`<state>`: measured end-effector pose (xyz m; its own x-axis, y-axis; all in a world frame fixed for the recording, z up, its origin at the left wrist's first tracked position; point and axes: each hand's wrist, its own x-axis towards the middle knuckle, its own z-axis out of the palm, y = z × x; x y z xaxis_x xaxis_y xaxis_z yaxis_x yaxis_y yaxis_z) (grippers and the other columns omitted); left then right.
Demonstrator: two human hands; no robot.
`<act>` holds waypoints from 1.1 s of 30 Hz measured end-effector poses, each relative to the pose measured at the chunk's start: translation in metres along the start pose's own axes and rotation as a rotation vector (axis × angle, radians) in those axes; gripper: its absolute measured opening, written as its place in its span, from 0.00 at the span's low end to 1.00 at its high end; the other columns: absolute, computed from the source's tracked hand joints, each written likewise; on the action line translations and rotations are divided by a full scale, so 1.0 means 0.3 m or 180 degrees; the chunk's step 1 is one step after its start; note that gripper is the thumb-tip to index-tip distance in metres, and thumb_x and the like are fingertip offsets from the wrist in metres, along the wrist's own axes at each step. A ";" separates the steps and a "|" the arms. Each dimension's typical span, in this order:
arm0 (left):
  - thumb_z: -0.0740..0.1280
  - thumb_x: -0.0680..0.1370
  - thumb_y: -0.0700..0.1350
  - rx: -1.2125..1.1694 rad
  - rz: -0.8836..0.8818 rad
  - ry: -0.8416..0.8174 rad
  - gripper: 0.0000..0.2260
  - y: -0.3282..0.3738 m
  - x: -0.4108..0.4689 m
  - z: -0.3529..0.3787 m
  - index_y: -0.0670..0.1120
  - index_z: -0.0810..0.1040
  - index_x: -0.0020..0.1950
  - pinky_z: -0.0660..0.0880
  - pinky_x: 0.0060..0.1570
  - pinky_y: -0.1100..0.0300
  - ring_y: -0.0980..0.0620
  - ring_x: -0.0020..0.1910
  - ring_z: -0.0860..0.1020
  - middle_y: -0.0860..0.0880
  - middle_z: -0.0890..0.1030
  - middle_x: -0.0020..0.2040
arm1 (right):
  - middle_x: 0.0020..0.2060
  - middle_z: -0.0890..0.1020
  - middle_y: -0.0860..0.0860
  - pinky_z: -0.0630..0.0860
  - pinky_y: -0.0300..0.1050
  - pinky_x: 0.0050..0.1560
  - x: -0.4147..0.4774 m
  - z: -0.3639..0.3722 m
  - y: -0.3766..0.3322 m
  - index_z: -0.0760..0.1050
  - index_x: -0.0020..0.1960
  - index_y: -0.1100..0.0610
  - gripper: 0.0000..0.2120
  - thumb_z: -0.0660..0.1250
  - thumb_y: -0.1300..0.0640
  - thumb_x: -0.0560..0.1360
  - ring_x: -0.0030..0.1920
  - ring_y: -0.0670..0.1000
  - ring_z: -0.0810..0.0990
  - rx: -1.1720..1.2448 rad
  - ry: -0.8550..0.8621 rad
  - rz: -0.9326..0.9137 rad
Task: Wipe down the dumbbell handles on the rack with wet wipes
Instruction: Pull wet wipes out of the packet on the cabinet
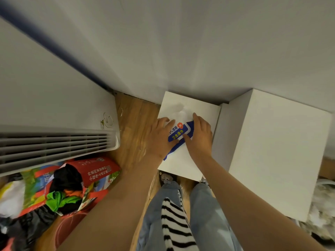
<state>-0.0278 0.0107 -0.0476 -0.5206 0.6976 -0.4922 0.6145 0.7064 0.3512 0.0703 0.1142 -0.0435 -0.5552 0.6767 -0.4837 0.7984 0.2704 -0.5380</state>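
The left thumb lies on the blue label of the pack of wet wipes (178, 131), with the other fingers curled round its 9 o'clock edge, so the left hand (161, 136) grips it. The right hand (199, 134) clasps the 3 o'clock edge, thumb on the label. Its forefinger reaches toward a white wipe (182, 110) rumpled at the pack's 12 o'clock end, but contact cannot be told. The pack rests on a low white stand (201, 104), with a white box (272, 151) at 3 o'clock and an air conditioner (54, 142) at 9 o'clock. No dumbbell handles or rack show. The task seems barely begun: a wipe is being drawn, and all the wiping is left.
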 end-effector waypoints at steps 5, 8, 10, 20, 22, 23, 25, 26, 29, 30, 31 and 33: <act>0.65 0.77 0.61 0.0115 0.0249 0.0081 0.32 -0.007 0.014 -0.003 0.46 0.63 0.76 0.57 0.74 0.57 0.47 0.72 0.66 0.47 0.67 0.75 | 0.76 0.60 0.53 0.60 0.53 0.74 0.006 -0.012 0.029 0.56 0.78 0.52 0.35 0.69 0.55 0.77 0.76 0.55 0.57 -0.0472 -0.0324 -0.0216; 0.72 0.73 0.59 0.0033 0.0327 0.0181 0.33 -0.001 0.011 0.007 0.42 0.70 0.72 0.64 0.71 0.52 0.42 0.68 0.72 0.43 0.73 0.70 | 0.74 0.63 0.54 0.62 0.53 0.73 -0.004 -0.011 0.024 0.59 0.77 0.51 0.33 0.70 0.54 0.76 0.74 0.56 0.60 -0.0513 -0.0210 -0.0227; 0.75 0.71 0.57 -0.0108 0.0340 0.0207 0.33 -0.008 0.010 0.016 0.41 0.73 0.69 0.68 0.68 0.50 0.41 0.65 0.75 0.41 0.76 0.67 | 0.73 0.64 0.54 0.62 0.52 0.73 -0.023 0.003 0.027 0.61 0.76 0.49 0.32 0.70 0.54 0.76 0.73 0.56 0.60 -0.0535 -0.0167 -0.0251; 0.68 0.79 0.51 -0.0221 0.0455 0.0063 0.26 -0.006 -0.038 -0.019 0.42 0.69 0.74 0.65 0.70 0.58 0.47 0.72 0.67 0.45 0.70 0.73 | 0.70 0.66 0.54 0.64 0.46 0.71 -0.049 0.025 0.040 0.64 0.75 0.50 0.29 0.70 0.52 0.77 0.71 0.55 0.62 -0.0515 -0.0071 -0.0231; 0.65 0.80 0.51 -0.0176 0.0428 0.0003 0.26 -0.004 -0.042 -0.021 0.44 0.66 0.76 0.61 0.72 0.60 0.49 0.75 0.63 0.48 0.67 0.76 | 0.69 0.67 0.54 0.64 0.47 0.70 -0.047 0.024 0.040 0.64 0.75 0.50 0.29 0.70 0.52 0.77 0.70 0.55 0.63 -0.0512 -0.0084 -0.0239; 0.64 0.81 0.52 -0.0172 0.0413 -0.0012 0.26 -0.004 -0.042 -0.020 0.45 0.65 0.76 0.59 0.73 0.60 0.49 0.76 0.61 0.48 0.65 0.77 | 0.69 0.67 0.54 0.65 0.47 0.70 -0.048 0.023 0.042 0.64 0.75 0.50 0.29 0.70 0.52 0.77 0.70 0.55 0.63 -0.0504 -0.0084 -0.0229; 0.63 0.81 0.52 -0.0166 0.0380 -0.0041 0.25 -0.003 -0.043 -0.017 0.46 0.64 0.77 0.58 0.73 0.60 0.50 0.76 0.60 0.49 0.64 0.77 | 0.69 0.67 0.54 0.64 0.47 0.70 -0.050 0.020 0.044 0.64 0.75 0.50 0.29 0.70 0.52 0.77 0.70 0.55 0.63 -0.0504 -0.0078 -0.0222; 0.63 0.81 0.52 -0.0168 0.0365 -0.0054 0.25 -0.002 -0.042 -0.017 0.46 0.64 0.77 0.57 0.73 0.60 0.50 0.76 0.60 0.49 0.64 0.77 | 0.69 0.67 0.54 0.64 0.46 0.70 -0.050 0.018 0.043 0.64 0.75 0.50 0.29 0.70 0.52 0.77 0.70 0.55 0.63 -0.0523 -0.0081 -0.0231; 0.61 0.82 0.52 -0.0170 0.0371 -0.0069 0.25 -0.005 -0.045 -0.021 0.47 0.64 0.77 0.54 0.74 0.62 0.51 0.77 0.60 0.50 0.64 0.77 | 0.69 0.67 0.55 0.65 0.47 0.70 -0.047 0.014 0.042 0.65 0.74 0.51 0.29 0.70 0.52 0.76 0.70 0.55 0.63 -0.0552 -0.0073 -0.0275; 0.61 0.82 0.52 -0.0188 0.0376 -0.0073 0.24 -0.005 -0.050 -0.020 0.47 0.64 0.77 0.54 0.74 0.62 0.52 0.77 0.60 0.50 0.64 0.77 | 0.69 0.68 0.55 0.65 0.47 0.70 -0.047 0.014 0.040 0.65 0.74 0.51 0.29 0.70 0.51 0.76 0.70 0.56 0.63 -0.0528 -0.0066 -0.0268; 0.60 0.82 0.52 -0.0214 0.0377 -0.0060 0.24 -0.005 -0.055 -0.018 0.47 0.64 0.77 0.54 0.74 0.62 0.52 0.77 0.60 0.50 0.64 0.77 | 0.69 0.68 0.55 0.65 0.47 0.70 -0.047 0.015 0.039 0.65 0.74 0.51 0.29 0.70 0.51 0.76 0.70 0.56 0.63 -0.0499 -0.0058 -0.0249; 0.60 0.82 0.52 -0.0258 0.0369 -0.0009 0.24 -0.006 -0.058 -0.012 0.47 0.65 0.77 0.55 0.73 0.62 0.52 0.77 0.61 0.50 0.64 0.77 | 0.69 0.68 0.54 0.65 0.48 0.70 -0.048 0.017 0.039 0.65 0.74 0.51 0.29 0.70 0.51 0.76 0.70 0.56 0.64 -0.0459 -0.0045 -0.0214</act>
<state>-0.0220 -0.0022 -0.0368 -0.4472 0.7749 -0.4468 0.6205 0.6285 0.4690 0.0865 0.1042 -0.0465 -0.6109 0.6444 -0.4600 0.7839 0.4110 -0.4653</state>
